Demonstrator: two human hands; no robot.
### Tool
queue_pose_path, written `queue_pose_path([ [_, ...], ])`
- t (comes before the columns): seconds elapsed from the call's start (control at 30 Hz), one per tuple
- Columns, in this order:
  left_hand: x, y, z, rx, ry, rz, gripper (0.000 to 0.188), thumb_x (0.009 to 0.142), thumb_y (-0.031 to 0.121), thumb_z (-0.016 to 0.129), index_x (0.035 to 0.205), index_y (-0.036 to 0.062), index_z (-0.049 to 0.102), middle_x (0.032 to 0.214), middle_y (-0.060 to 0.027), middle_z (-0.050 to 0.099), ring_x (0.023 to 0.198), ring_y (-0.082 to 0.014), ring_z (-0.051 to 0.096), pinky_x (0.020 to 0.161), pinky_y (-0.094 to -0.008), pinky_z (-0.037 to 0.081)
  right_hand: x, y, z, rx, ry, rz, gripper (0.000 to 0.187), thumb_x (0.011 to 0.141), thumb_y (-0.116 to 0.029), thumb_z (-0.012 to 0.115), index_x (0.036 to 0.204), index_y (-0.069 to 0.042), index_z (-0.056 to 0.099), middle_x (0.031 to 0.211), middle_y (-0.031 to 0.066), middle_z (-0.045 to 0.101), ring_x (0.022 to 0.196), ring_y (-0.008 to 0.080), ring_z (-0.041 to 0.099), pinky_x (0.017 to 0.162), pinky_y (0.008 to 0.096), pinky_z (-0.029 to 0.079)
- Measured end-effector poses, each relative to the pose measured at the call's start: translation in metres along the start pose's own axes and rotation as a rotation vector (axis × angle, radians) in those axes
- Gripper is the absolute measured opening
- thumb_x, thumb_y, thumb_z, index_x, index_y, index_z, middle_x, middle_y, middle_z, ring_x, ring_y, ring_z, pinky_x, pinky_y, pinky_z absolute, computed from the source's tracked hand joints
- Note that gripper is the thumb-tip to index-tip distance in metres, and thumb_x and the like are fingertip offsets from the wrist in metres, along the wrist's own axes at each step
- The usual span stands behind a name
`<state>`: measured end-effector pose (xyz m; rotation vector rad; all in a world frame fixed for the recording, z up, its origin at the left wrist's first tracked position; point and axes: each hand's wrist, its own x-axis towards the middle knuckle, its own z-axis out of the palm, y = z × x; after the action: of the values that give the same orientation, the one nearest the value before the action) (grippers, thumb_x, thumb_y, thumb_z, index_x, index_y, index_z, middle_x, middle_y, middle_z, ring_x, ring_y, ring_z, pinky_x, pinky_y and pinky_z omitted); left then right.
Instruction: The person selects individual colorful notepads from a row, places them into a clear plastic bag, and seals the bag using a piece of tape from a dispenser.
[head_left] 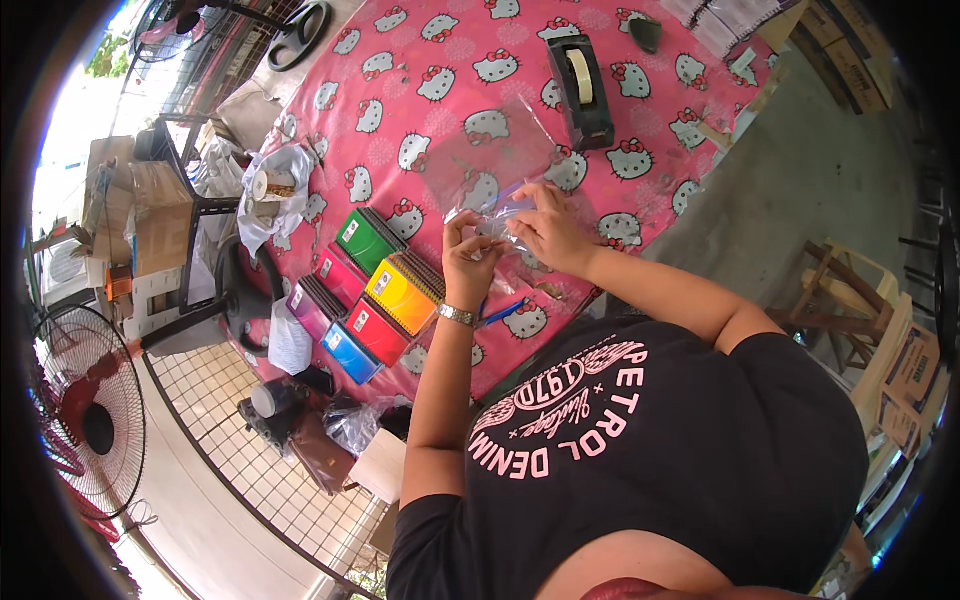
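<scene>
A clear plastic bag (490,150) lies flat on the pink cat-print tablecloth (440,50), its near end bunched between my hands. My left hand (470,265), with a metal-banded watch (457,315) on the wrist, pinches that near end. From the other side my right hand (553,232) grips the same end, fingers bent. Exactly what the fingertips pinch is partly hidden. Beside my left wrist lies a blue pen (503,312). Left of that arm are several stacks of small spiral notebooks, among them a green notebook (368,240), a yellow notebook (403,292) and a blue notebook (350,352).
Beyond my right hand stands a black tape dispenser (580,95). A white plastic bag with a tape roll (272,186) sits at the table's left edge. Further left is a standing fan (95,425). Wooden stools (850,290) and cardboard boxes (845,55) are on the right.
</scene>
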<state>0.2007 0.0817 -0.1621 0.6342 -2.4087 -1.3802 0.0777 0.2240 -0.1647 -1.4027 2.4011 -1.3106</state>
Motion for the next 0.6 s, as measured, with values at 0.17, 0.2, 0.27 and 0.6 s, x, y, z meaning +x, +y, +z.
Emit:
queue_pose_path([
  [0.17, 0.008, 0.011, -0.008, 0.111, -0.015, -0.145, 0.017, 0.063, 0.015, 0.083, 0.074, 0.0054, 0.075, 0.12, -0.0066, 0.05, 0.115, -0.0234, 0.05, 0.095, -0.0384, 0.044, 0.043, 0.049, -0.027, 0.16, 0.295, 0.143, 0.023, 0.085, -0.028, 0.068, 0.088, -0.006, 0.069, 0.118, 0.012, 0.055, 0.108, 0.0297, 0.05, 0.092, 0.0423, 0.039],
  [0.2, 0.012, 0.021, -0.008, 0.095, -0.027, -0.199, 0.02, 0.062, 0.016, 0.083, 0.071, 0.0033, 0.072, 0.114, -0.0073, 0.054, 0.112, -0.023, 0.053, 0.092, -0.0365, 0.045, 0.048, 0.077, -0.04, 0.02, 0.418, 0.31, 0.025, 0.084, -0.028, 0.069, 0.086, -0.004, 0.069, 0.111, 0.0133, 0.059, 0.105, 0.0305, 0.052, 0.089, 0.0418, 0.041],
  [0.27, 0.024, 0.023, -0.006, 0.08, -0.124, -0.236, 0.021, 0.062, 0.016, 0.083, 0.067, 0.0016, 0.069, 0.11, -0.0081, 0.057, 0.108, -0.0228, 0.055, 0.09, -0.0353, 0.045, 0.049, 0.146, -0.061, -0.009, 0.451, 0.66, 0.029, 0.083, -0.029, 0.072, 0.085, 0.0, 0.069, 0.085, 0.0136, 0.066, 0.081, 0.0266, 0.06, 0.075, 0.0395, 0.047],
  [0.6, 0.02, 0.016, -0.01, 0.156, -0.126, 0.135, 0.062, 0.066, 0.01, 0.078, 0.124, 0.0092, 0.058, 0.112, -0.0108, 0.06, 0.111, -0.0325, 0.054, 0.099, -0.0415, 0.041, 0.027, 0.134, -0.056, 0.679, 0.456, 0.783, 0.014, 0.09, -0.012, 0.064, 0.08, -0.002, 0.062, 0.075, 0.0, 0.055, 0.064, 0.0092, 0.052, 0.059, 0.0254, 0.045],
])
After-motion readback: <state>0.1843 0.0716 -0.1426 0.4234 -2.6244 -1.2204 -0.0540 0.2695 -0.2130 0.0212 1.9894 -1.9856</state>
